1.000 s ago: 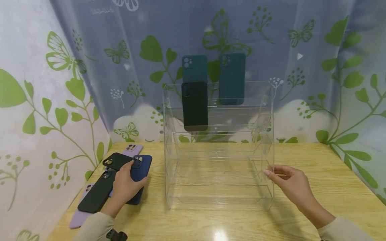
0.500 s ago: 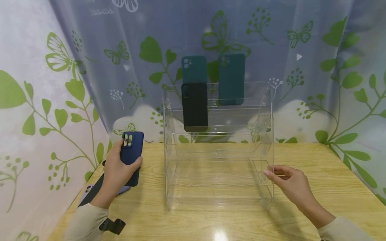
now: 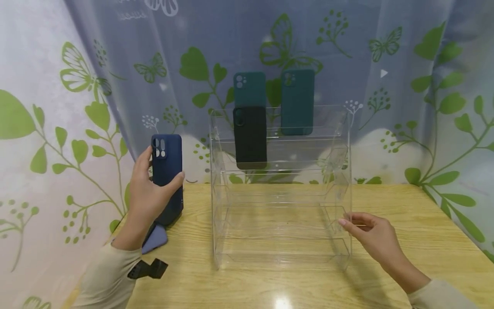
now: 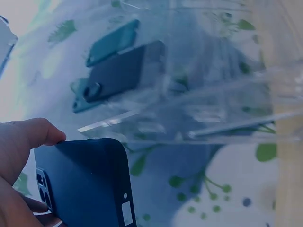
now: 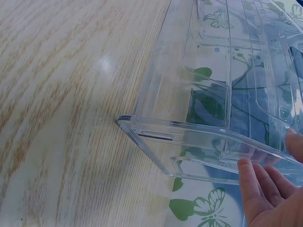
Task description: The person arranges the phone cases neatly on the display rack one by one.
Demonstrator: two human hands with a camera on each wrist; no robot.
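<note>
My left hand [image 3: 144, 189] grips a dark blue phone case [image 3: 167, 167] by its sides, raised upright left of the clear stepped display stand [image 3: 278, 258]. In the left wrist view the thumb lies on one edge of the case, with fingers by its camera cutout. My right hand [image 3: 372, 236] pinches the stand's right side panel between thumb and fingers; the right wrist view shows these fingertips [image 5: 246, 166] at the clear panel. On the top tier stand two teal phone cases [image 3: 298, 103]. A black phone case [image 3: 250, 139] stands one tier lower, overlapping the left teal one.
A lilac-blue phone case [image 3: 157, 239] lies on the wooden table [image 3: 247, 287] below my left hand; my arm hides the pile there. A leaf-and-butterfly patterned curtain [image 3: 216, 25] surrounds the table at the back and sides. The stand's lower tiers hold no cases.
My left hand has picked the dark blue phone case off the pile and raised it, tilting it more upright. My right hand has stayed at the stand's side.
</note>
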